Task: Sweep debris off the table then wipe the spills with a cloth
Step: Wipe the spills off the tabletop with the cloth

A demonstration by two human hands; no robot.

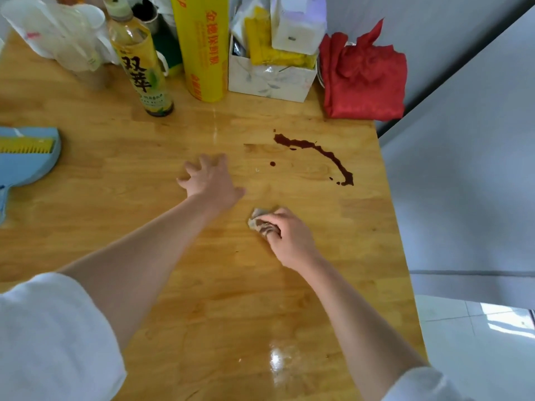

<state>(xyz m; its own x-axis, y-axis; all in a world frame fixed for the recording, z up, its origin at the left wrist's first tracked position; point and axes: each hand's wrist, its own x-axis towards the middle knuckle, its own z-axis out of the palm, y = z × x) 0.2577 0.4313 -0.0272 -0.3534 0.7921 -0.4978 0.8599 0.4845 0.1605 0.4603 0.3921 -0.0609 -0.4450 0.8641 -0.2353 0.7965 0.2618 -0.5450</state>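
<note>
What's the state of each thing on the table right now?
left hand: open, fingers spread over the table
right hand: grips wadded cloth, pressed on table
dark spill: unwiped, beyond the cloth
bottle: upright, capped
dustpan: lying flat at left edge
red cloth: bunched in far corner

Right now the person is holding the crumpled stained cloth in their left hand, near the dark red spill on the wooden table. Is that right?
Not quite. The head view shows the crumpled stained cloth gripped in the right hand, not the left. The left hand is spread open, holding nothing. The rest is true: the dark red spill lies nearby on the wooden table.
</note>
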